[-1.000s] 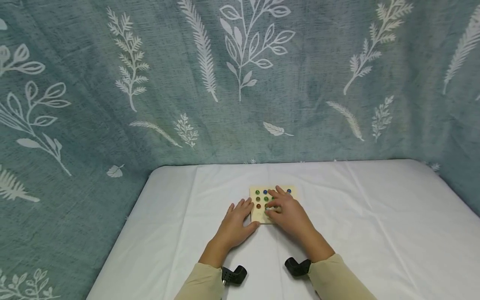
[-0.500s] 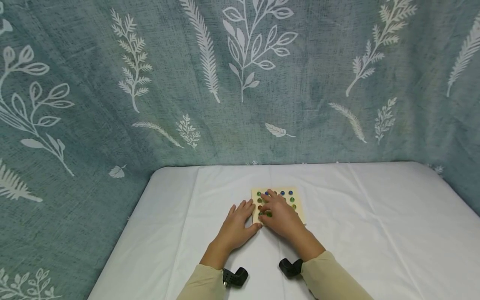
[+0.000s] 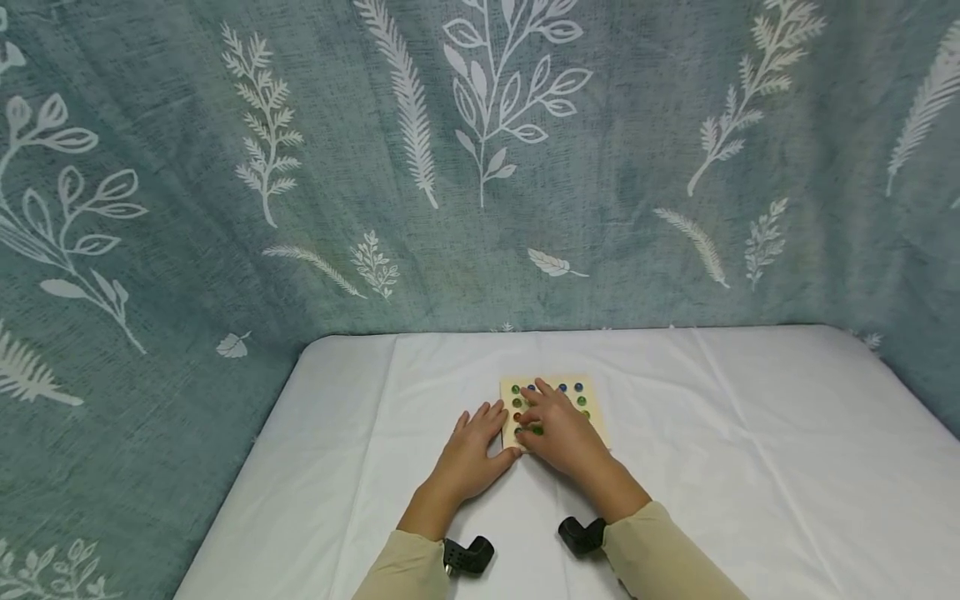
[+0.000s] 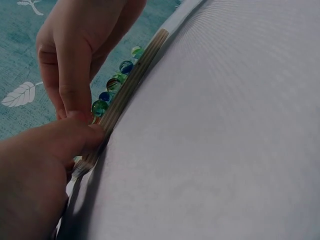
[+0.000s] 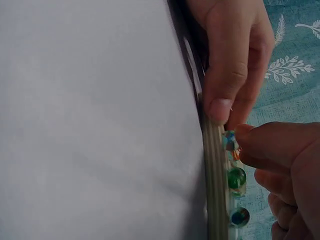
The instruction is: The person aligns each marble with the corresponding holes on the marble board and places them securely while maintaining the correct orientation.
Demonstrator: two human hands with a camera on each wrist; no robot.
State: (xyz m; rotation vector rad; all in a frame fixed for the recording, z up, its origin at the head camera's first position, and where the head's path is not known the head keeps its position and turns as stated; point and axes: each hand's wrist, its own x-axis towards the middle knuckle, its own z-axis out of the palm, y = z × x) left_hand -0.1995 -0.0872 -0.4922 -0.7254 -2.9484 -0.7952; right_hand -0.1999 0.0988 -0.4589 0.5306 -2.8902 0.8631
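A pale wooden board bears rows of glass marbles, such as a green marble. My left hand lies along the board's left side with its fingers straight. Its thumb rests at the front edge of the board near the corner. Over the board, my right hand has its thumb and index finger at a bluish marble in the front left corner, pinching it as it sits at the board's surface. The right hand hides the middle marbles in the head view.
A white cloth covers the table under the board. Behind and to the left hangs a teal curtain with white leaf prints. Black wrist cameras are strapped at both sleeves.
My right hand has moved left across the board to the front left corner, and a green marble now shows beneath it. Over the last half second both hands stay nearly still.
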